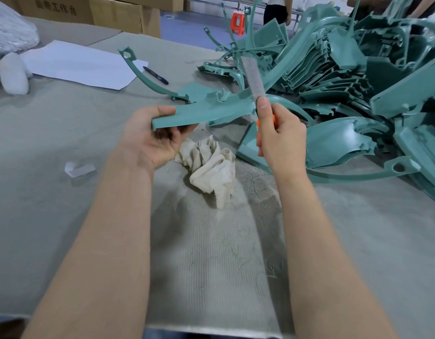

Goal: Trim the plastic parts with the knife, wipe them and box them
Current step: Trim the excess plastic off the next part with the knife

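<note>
We hold the teal plastic part [211, 111] in our left hand [150, 140], palm up, thumb on top of its near end and fingers curled beneath. The part stretches rightward to our right hand [282, 138]. That hand grips the orange-handled knife [254, 78], thumb along the handle, the blade tilted up and away across the part's right end. Below, between both hands, a crumpled cloth [211, 165] lies on the table [64, 192]. Right of the knife hand sprawls the pile of teal parts [358, 81]. Far beyond the left hand, a cardboard box [57, 7] bears printing ending 工作台; the characters before are blurred.
</note>
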